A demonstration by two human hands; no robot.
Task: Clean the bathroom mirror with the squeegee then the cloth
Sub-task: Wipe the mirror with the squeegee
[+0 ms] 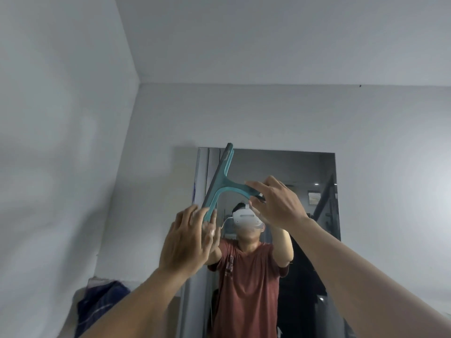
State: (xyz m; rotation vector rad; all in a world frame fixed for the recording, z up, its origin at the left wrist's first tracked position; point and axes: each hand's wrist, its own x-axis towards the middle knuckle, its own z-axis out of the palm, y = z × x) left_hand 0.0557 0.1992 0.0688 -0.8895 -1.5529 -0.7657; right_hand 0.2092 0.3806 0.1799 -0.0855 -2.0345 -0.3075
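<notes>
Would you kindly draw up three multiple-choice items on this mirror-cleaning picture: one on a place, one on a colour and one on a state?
1. Where is the dark blue cloth?
A. In the right hand
B. Low on the left, beside the mirror
C. Draped over the mirror's top

2. What colour is the squeegee?
A. Red
B. Yellow
C. Teal

3. What is the right hand doing?
A. Gripping the squeegee's handle
B. Hanging free
C. Pressing flat on the wall

Answers:
1 B: the cloth sits bunched low by the left wall, left of the mirror.
2 C: the squeegee is teal, with a darker blade edge.
3 A: the right hand wraps the handle, while the left hand holds the blade's lower end.
</notes>
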